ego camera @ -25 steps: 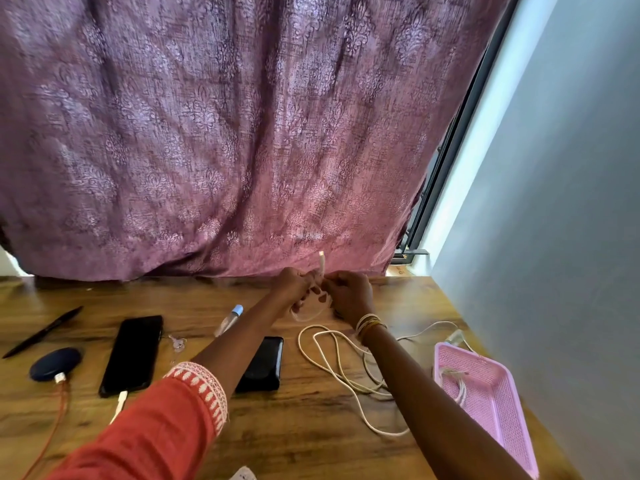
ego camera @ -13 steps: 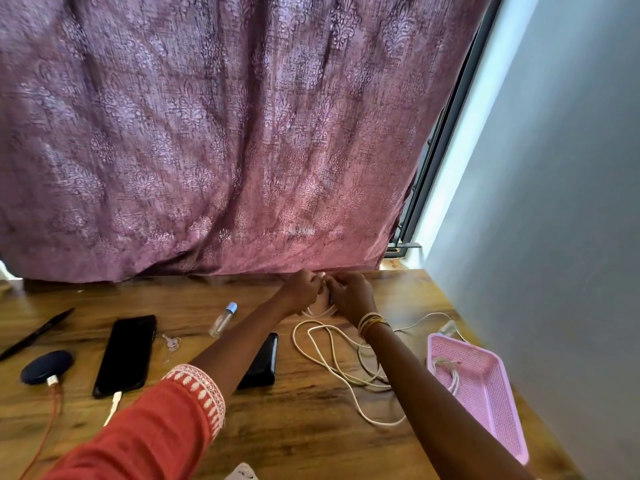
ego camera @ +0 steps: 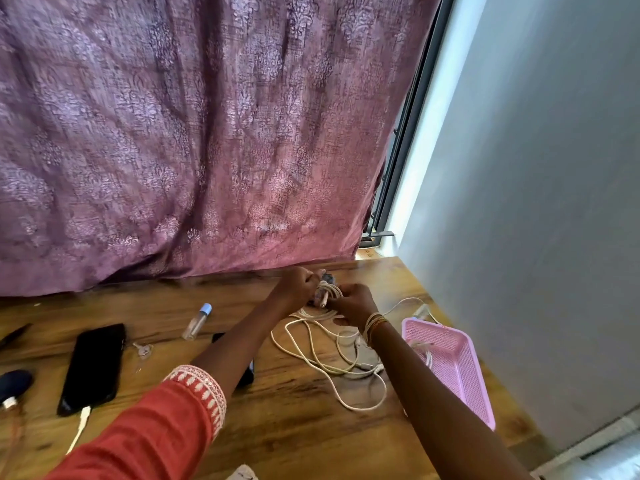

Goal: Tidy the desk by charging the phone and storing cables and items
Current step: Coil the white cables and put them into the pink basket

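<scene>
Two hands are meeting at the far edge of the counter [ego camera: 294,427], and we are seeing both busy with the white cable [ego camera: 329,367]. The left hand [ego camera: 299,284] is clenching around a small coil of that cable, and the right hand [ego camera: 353,301], just at its 4 o'clock, is pinching the same bundle, so the wound part is sitting between the two grips. From the coil the rest of the cable is trailing toward 6 o'clock, lying in loose loops on the counter beneath the right forearm.

At 3 o'clock of those loops a pink basket [ego camera: 460,372] is resting near the wall, and a second white cable [ego camera: 424,351] is lying inside it. Well off at 9 o'clock of the hands, a black phone [ego camera: 93,367] is lying flat with a white plug [ego camera: 83,415] at its near end. Between phone and hands we are noticing a small clear bottle [ego camera: 197,322] with a blue cap, lying on its side.
</scene>
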